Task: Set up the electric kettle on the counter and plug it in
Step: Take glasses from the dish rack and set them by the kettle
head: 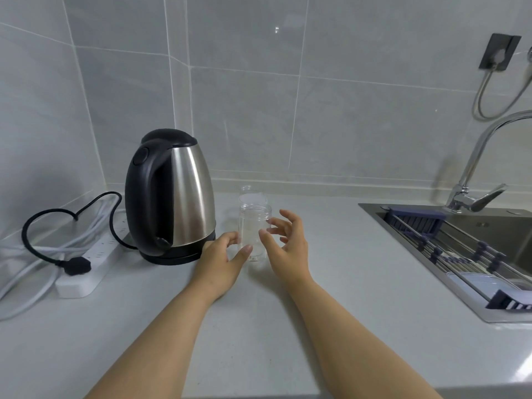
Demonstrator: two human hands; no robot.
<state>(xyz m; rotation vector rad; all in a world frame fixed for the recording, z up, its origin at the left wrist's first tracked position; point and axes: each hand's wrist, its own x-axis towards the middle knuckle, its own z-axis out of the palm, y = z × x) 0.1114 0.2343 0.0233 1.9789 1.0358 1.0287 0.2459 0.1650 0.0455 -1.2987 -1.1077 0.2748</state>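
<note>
Kettle (175, 194) seated on base, plug (77, 266) in strip (95, 263).
Left hand (221, 263) and right hand (288, 246), fingers spread and gripping nothing, flank a jar (254, 231) between them, seemingly to clear it aside.

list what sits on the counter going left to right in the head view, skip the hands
power strip → kettle → clear jar → sink → faucet
</note>
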